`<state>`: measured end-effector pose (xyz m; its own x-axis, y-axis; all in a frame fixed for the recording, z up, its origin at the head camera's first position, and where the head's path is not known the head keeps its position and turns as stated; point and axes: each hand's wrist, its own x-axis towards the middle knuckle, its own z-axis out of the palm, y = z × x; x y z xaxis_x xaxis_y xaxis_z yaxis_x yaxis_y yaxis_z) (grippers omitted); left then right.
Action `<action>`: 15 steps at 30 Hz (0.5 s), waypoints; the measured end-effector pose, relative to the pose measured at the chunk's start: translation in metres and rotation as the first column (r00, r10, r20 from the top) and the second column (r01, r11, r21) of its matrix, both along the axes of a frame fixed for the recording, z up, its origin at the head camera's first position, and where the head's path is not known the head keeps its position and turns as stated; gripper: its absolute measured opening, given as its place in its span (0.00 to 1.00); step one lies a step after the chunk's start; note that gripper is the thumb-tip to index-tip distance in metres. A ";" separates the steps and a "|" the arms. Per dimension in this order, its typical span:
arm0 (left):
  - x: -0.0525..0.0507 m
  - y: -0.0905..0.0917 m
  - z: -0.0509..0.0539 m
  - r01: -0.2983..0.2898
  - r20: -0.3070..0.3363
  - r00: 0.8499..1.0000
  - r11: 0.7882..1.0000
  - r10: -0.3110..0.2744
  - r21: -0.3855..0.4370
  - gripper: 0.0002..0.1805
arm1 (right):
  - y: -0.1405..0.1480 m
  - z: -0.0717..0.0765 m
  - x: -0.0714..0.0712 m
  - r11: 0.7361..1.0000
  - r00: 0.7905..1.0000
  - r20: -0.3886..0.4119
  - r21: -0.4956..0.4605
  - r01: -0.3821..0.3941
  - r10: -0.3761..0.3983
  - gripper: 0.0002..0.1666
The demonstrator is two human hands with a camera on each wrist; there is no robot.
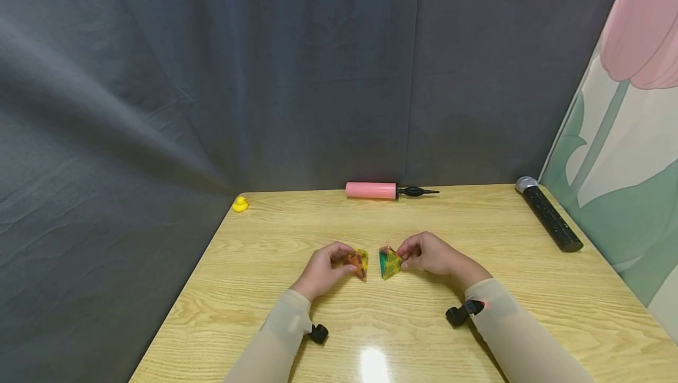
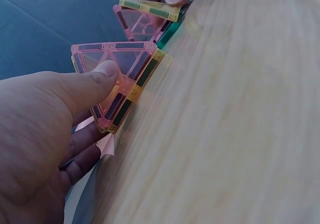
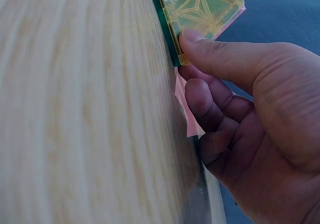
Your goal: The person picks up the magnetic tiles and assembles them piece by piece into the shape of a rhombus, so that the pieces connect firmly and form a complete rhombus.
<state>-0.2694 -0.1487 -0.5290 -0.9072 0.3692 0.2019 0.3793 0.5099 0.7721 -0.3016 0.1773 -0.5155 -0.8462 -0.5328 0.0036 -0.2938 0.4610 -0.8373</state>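
In the head view my left hand (image 1: 324, 269) holds a small group of see-through triangular magnetic tiles (image 1: 358, 263), pink-orange and yellow. The left wrist view shows my thumb pressed on the pink magnetic tile (image 2: 132, 59), with a yellow tile edge (image 2: 136, 86) joined against it. Across a small gap, my right hand (image 1: 434, 255) pinches a second group of triangular tiles (image 1: 392, 263), yellow, green and pink. In the right wrist view my thumb lies on the yellow tile (image 3: 200, 11), and a green tile (image 3: 167, 31) lies along the tabletop. Fingertips behind the tiles are partly hidden.
A pink hand pump (image 1: 372, 190) with a black nozzle lies at the table's back edge. At the back left corner sits a yellow rubber duck (image 1: 241, 204). A black microphone (image 1: 549, 215) lies along the right side, beside a flower-patterned curtain (image 1: 630, 195). Grey cloth (image 1: 328, 77) hangs behind.
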 end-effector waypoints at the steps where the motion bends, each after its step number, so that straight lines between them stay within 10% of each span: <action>1: 0.000 0.001 0.000 0.000 -0.001 1.000 1.000 0.000 -0.002 0.18 | 0.000 0.000 0.000 1.000 1.000 0.003 0.000 0.000 0.000 0.11; 15: 0.003 0.010 -0.003 -0.011 0.026 1.000 1.000 0.011 0.003 0.19 | 0.000 0.000 0.001 1.000 1.000 0.010 0.020 -0.013 0.012 0.11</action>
